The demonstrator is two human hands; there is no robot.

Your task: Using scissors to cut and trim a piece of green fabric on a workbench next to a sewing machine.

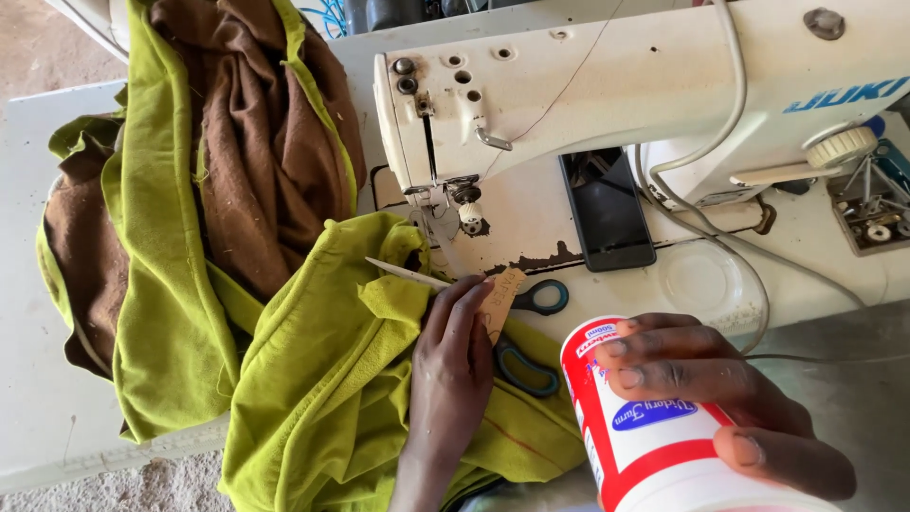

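Note:
My right hand (720,398) grips a white plastic bottle with a red band and a blue oval label (645,446), held low at the right. My left hand (450,370) lies flat on olive-green cloth (322,379), its fingertips on a small brown card tag (500,299). Just beyond the fingers lie scissors with teal handles (531,332), their blades pointing left over the cloth. The needle area of a white sewing machine (607,95) stands right behind.
A heap of brown and green fabric (237,161) covers the table's left side. A black phone (607,209) lies under the machine arm. A clear round lid (700,275), grey cables and a tray of small parts (872,209) sit at right.

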